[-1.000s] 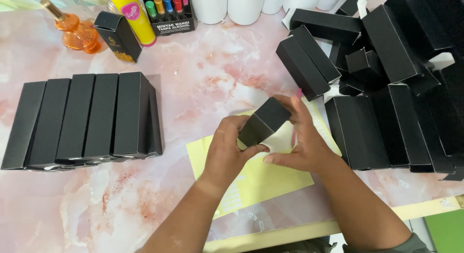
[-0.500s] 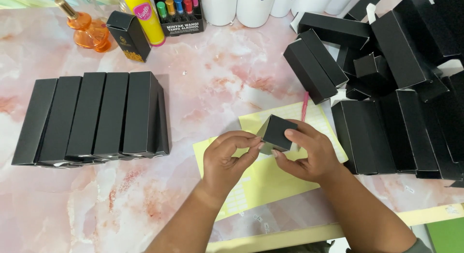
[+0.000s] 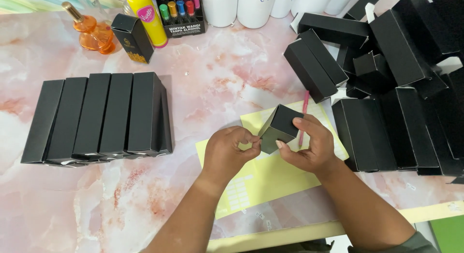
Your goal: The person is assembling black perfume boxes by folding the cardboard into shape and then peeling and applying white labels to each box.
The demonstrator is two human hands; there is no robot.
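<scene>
Since the earlier frames the small black box (image 3: 279,128) has turned in the hands, so that one end now points up and toward the far edge of the tabletop (image 3: 232,74), and both hands have drawn in closer around it. Right hand (image 3: 309,147) wraps the box from its right side, fingers over the top face and thumb under the near end. Left hand (image 3: 227,151) is curled narrow, its fingertips pinching at the box's lower left corner. Box and hands sit just above a yellow sheet (image 3: 270,175) that lies near the front edge of the tabletop, with a pink pen (image 3: 304,115) lying on the sheet's far right part, just beside the right hand. Toward the left edge a row of flat black boxes (image 3: 96,118) lies side by side, touching one another. Toward the right edge a loose heap of black boxes (image 3: 386,74) spreads to the far right corner. At the far left corner stand an orange glass bottle (image 3: 89,31), an upright black carton (image 3: 133,38) and a yellow bottle (image 3: 145,16), near one another.
</scene>
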